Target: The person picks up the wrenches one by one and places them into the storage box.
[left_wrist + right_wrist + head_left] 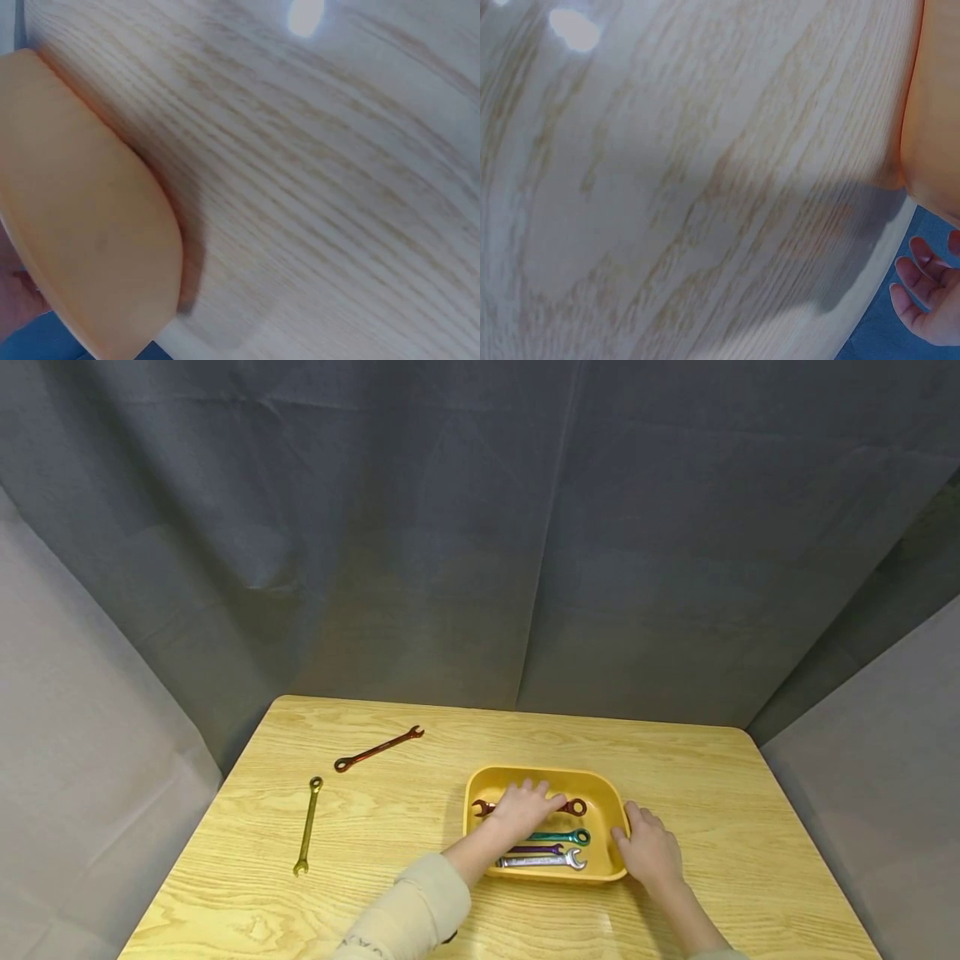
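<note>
My left hand (521, 814) reaches into a yellow bin (547, 876), its fingers spread over the middle of a red combination wrench (576, 807). Both ends of that wrench show beside the hand; its middle is hidden. Nearer to me in the bin lie a green wrench (579, 837), a purple wrench (557, 850) and a silver wrench (573, 860), roughly side by side. At the right end, my right hand (656, 852) holds the bin's rim, thumb inside and fingers outside. The left wrist view shows the bin's outer wall (97, 202).
On the left of the wooden table (375, 827) lie a dark red wrench (378, 748), set diagonally, and a yellow-green wrench (307, 827), nearly lengthwise. A grey curtain (420, 543) hangs behind the table's back edge.
</note>
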